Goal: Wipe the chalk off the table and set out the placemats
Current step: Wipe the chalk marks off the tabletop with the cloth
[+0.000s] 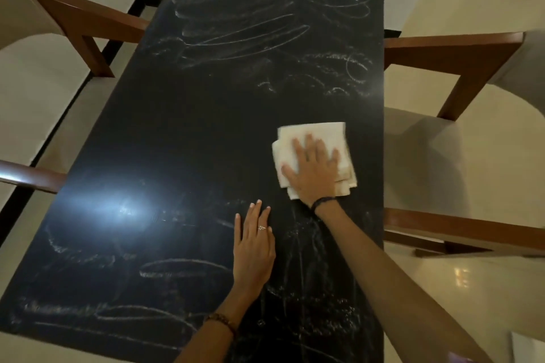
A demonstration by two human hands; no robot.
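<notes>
Pressing flat with fingers spread, the right hand (pixel 314 169) pins a folded cream-white cloth (pixel 312 138) to the long black matte table (pixel 188 132); no finger curls around the fabric. Just nearer the person and to its left, the left hand (pixel 253 247) rests palm-down on the bare tabletop, fingers straight and together, holding nothing. White chalk scribbles (pixel 244 29) lie well beyond both hands, with fainter smears around the left wrist. Brown wooden chairs (pixel 460 62) flank the table.
</notes>
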